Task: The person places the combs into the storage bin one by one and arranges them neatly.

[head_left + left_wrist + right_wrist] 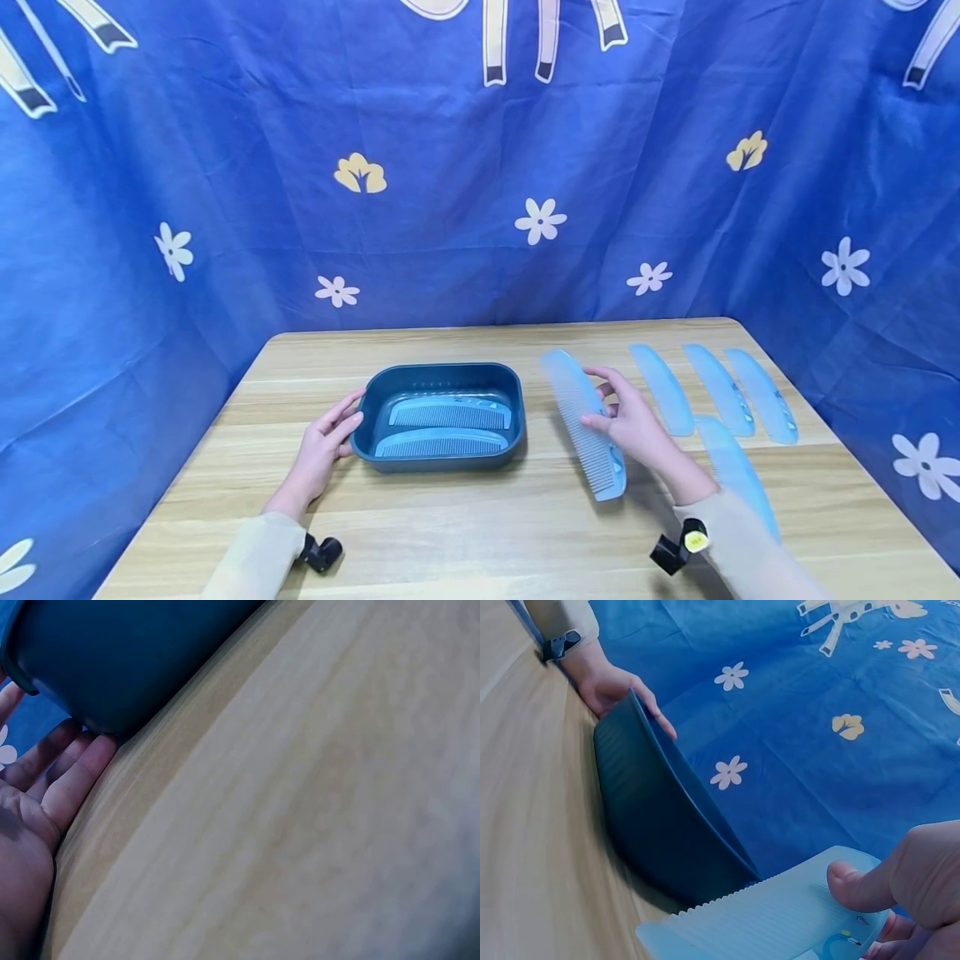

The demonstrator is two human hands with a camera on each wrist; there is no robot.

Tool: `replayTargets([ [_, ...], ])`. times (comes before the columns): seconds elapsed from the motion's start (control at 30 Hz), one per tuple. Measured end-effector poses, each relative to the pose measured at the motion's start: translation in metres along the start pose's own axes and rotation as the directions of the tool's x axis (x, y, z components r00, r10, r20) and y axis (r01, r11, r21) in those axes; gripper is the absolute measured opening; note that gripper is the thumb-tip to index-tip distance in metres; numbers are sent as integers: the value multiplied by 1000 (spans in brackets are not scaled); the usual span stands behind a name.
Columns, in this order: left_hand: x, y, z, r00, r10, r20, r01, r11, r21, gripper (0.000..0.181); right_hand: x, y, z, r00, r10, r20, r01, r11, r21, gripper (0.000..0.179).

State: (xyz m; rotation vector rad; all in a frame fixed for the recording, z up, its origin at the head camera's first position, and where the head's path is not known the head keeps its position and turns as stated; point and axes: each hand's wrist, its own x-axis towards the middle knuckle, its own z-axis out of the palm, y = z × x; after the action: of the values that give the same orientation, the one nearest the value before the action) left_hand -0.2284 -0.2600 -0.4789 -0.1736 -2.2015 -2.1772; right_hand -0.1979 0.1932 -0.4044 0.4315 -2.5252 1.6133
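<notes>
A dark teal plastic basin (438, 467) stands on the table, with two light-blue combs lying inside, a rear comb (450, 412) and a front comb (441, 442). My left hand (321, 450) holds the basin's left end, thumb at the rim and fingers against the outer side; the left wrist view shows fingers (79, 776) touching its lower wall. To the right of the basin, my right hand (628, 421) grips a translucent light-blue comb (577, 408) between thumb and fingers. That comb is raised and tilted, teeth toward the basin. Its printed end shows in the right wrist view.
On the right of the wooden table (450, 533) lie several more light-blue combs, among them a far-right comb (763, 396) and a near comb (738, 471), partly behind my right forearm. A blue patterned cloth (450, 250) surrounds the table's back and sides.
</notes>
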Motion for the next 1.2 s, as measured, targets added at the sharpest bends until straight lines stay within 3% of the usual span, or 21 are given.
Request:
replayTargets([
  [0.77,2,-2,-2,1000,-7,1,7,1000,12,51,25,-26,27,1000,-6,16,5,995,97,63],
  [1.2,1,-1,-1,1000,-8,-2,8,1000,12,51,41,-37,39,1000,-21,-5,21,997,79,62],
])
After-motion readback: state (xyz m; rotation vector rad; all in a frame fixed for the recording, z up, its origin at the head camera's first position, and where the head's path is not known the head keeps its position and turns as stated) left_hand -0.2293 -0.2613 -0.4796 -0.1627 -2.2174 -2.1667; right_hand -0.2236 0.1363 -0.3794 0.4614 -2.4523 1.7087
